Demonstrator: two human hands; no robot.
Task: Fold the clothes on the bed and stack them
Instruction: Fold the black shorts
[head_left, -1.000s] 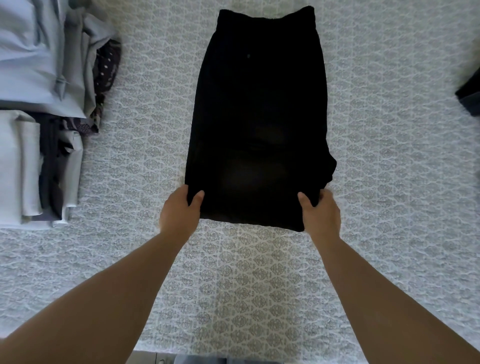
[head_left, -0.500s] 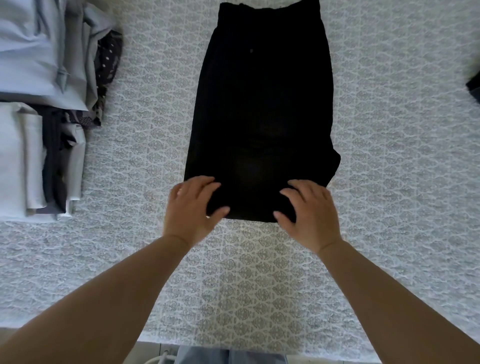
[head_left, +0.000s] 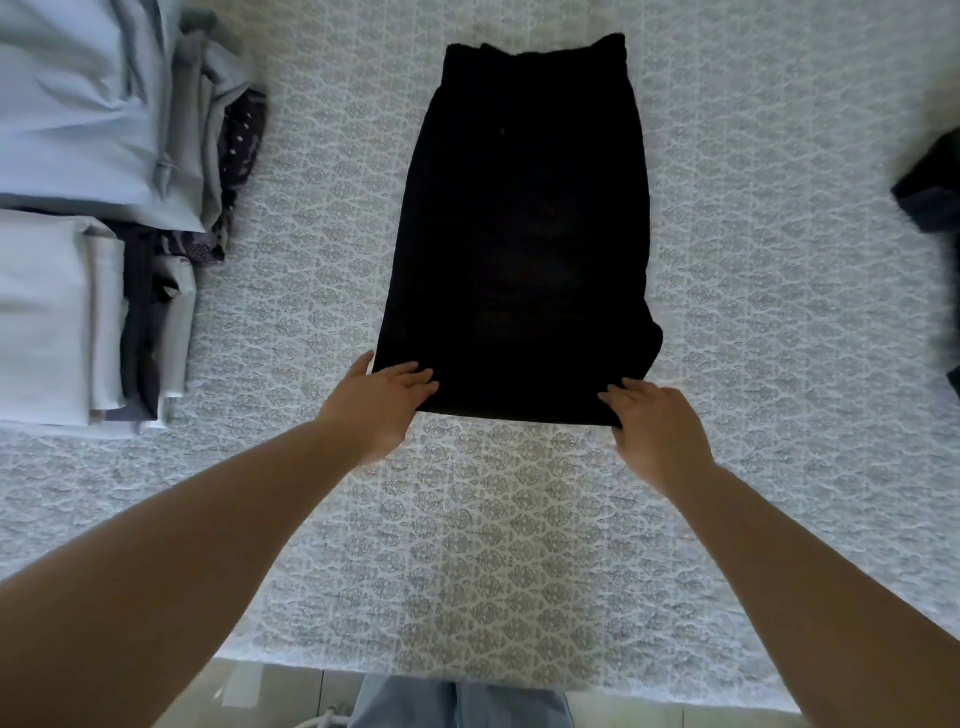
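So the black garment (head_left: 519, 228) lies flat in the middle of the bed (head_left: 779, 312), already folded into a long narrow strip with its near edge facing the person. The left hand (head_left: 374, 405) sits on the near left corner, fingers laid mostly straight on the cloth, thumb out past the edge. The right hand (head_left: 657, 431) is at the near right corner, fingers reaching over the hem; can't tell if it's pinching or just pressing. My guess is both corners are taken so the near end can be lifted evenly and folded away. The stack of folded clothes (head_left: 78, 260) waits off to the left, well apart, probably where this lands. Another dark piece (head_left: 930, 192) pokes in at the right edge.
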